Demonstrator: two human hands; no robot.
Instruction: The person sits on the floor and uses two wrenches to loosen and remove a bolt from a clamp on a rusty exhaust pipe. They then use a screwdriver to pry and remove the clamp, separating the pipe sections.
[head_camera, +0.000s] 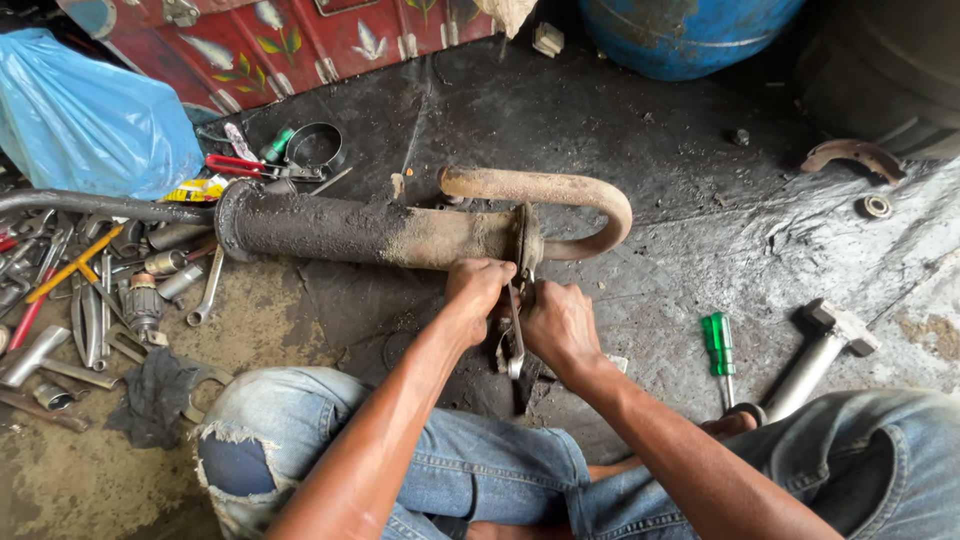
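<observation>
A long rusty, soot-black exhaust muffler (360, 232) lies across the greasy floor, with a curved rusty pipe (560, 190) bending out of its right end. At the flange (527, 238) where pipe meets muffler, my left hand (476, 288) grips from above. My right hand (558, 322) holds a metal spanner (515, 345) whose upper end sits at the flange. The spanner's head and the bolt are hidden between my fingers.
Spanners, pliers and metal parts (90, 300) are heaped at the left by a blue plastic bag (85, 120). A green-handled screwdriver (719, 345) and a hammer (820, 355) lie right. A blue drum (690, 35) stands behind; my jeans-clad knees (300, 440) fill the foreground.
</observation>
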